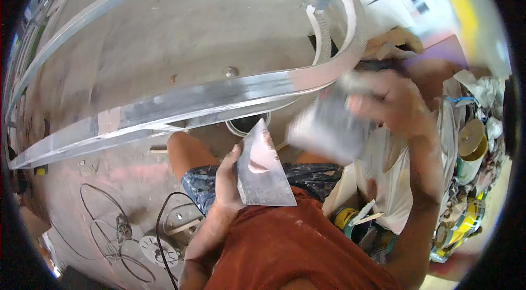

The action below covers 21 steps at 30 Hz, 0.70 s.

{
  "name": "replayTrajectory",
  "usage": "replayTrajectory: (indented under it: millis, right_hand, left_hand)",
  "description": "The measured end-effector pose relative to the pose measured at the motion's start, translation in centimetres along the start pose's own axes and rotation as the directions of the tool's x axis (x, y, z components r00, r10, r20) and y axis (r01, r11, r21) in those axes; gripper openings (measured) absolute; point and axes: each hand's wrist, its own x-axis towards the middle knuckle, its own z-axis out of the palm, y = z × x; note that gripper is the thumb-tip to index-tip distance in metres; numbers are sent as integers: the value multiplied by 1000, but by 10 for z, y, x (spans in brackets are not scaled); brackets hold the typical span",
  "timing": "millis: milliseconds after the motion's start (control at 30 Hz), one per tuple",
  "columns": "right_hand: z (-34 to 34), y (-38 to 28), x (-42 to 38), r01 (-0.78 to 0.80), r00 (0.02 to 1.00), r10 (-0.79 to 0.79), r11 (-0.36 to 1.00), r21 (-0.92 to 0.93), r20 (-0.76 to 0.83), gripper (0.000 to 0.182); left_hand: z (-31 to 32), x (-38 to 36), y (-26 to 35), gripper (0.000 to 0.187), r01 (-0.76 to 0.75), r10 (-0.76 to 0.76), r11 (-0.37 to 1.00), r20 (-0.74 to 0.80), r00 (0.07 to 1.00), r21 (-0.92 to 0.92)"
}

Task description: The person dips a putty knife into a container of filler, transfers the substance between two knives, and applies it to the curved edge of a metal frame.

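My left hand grips a flat metal spreader blade, its thumb along the left edge and the other fingers hidden behind. A smear of pink filler lies on the blade's upper part. To the right, my right hand is smeared by motion, closed around a wide scraper whose blade points down and left. The scraper overlaps the near side of a curved metal frame in this view. Pink filler coats the frame's rounded corner, close to my right hand.
A bucket stands under the frame. Paint cans and crumpled plastic crowd the right side, with another yellow-labelled can by my legs. Black cable and a white slotted disc lie on the floor at left.
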Motion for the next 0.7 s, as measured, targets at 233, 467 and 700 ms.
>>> replayTrajectory:
  millis: [233, 467, 700]
  right_hand:
    - [49, 88, -20, -140, 948, 93, 981, 136, 303, 39]
    - [-59, 129, -8, 113, 824, -503, 597, -795, -261, 29]
    - [-79, 176, 37, -15, 889, -447, 199, -980, -104, 32]
  left_hand:
    - [0, 3, -7, 50, -66, 78, 921, -16, 997, 384]
    - [19, -3, -11, 58, -158, 200, 914, -75, 977, 374]
    - [11, 3, -33, 55, -101, 136, 935, -80, 988, 339]
